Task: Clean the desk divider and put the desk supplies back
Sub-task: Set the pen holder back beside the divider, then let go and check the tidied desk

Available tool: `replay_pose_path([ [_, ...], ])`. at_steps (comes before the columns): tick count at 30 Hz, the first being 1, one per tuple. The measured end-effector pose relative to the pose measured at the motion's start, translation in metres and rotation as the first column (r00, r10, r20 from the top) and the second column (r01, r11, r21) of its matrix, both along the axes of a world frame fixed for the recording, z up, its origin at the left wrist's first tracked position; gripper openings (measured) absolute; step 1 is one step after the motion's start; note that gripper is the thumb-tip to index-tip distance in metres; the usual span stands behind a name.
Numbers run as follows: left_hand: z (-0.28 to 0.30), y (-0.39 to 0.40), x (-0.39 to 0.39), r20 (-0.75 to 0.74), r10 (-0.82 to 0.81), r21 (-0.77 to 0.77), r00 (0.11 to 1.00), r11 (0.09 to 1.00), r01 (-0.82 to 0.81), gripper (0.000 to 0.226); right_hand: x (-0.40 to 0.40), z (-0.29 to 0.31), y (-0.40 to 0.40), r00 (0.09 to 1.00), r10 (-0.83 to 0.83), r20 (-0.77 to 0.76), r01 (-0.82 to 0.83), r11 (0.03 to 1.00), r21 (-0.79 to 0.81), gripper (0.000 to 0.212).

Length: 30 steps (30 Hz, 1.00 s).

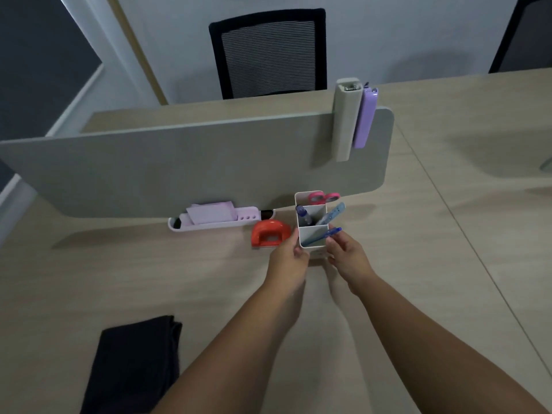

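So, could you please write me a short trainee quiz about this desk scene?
1. True or false: the red hole punch stands left of the white three-compartment plastic organizer.
2. Which compartment holds the pink-handled scissors: nearest the grey desk divider panel, middle, or nearest the person?
3. What does the right hand pinch?

Key:
1. True.
2. Nearest the divider.
3. A blue pen lying in the nearest compartment, while the left hand holds the organizer's side.
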<state>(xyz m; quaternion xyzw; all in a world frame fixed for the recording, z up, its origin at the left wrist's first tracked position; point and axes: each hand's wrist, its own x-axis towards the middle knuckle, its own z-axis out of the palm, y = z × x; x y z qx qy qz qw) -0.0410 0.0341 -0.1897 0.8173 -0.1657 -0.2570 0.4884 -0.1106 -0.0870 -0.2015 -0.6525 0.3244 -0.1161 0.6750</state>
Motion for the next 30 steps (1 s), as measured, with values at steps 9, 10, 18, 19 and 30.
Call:
replay_pose_path([
  [9, 0.003, 0.004, 0.025, -0.024, 0.006, -0.047, 1.000, 0.999, -0.007, 0.054, 0.028, -0.006, 0.004, 0.999, -0.025, -0.023, 0.024, 0.998, -0.053, 0.027],
  [10, 0.002, 0.004, 0.028, -0.042, -0.003, -0.046, 0.999, 0.999, 0.001, 0.055, 0.030, -0.004, 0.005, 0.999, -0.030, -0.024, 0.029, 0.998, -0.048, 0.026],
  [18, 0.009, 0.018, 0.031, -0.106, -0.016, -0.065, 0.994, 0.998, 0.009, 0.060, 0.029, -0.007, 0.009, 0.979, -0.167, -0.119, 0.157, 0.984, -0.088, 0.036],
  [19, 0.010, 0.024, 0.027, -0.098, 0.004, -0.063, 0.995, 0.998, -0.011, 0.059, 0.024, -0.006, 0.014, 0.970, -0.206, -0.132, 0.197, 0.977, -0.076, 0.040],
  [30, -0.003, 0.163, -0.045, 0.038, 0.223, 0.114, 0.974, 0.967, -0.226, 0.049, -0.039, -0.004, 0.114, 0.987, -0.079, -0.138, 0.114, 0.956, 0.271, 0.017],
])
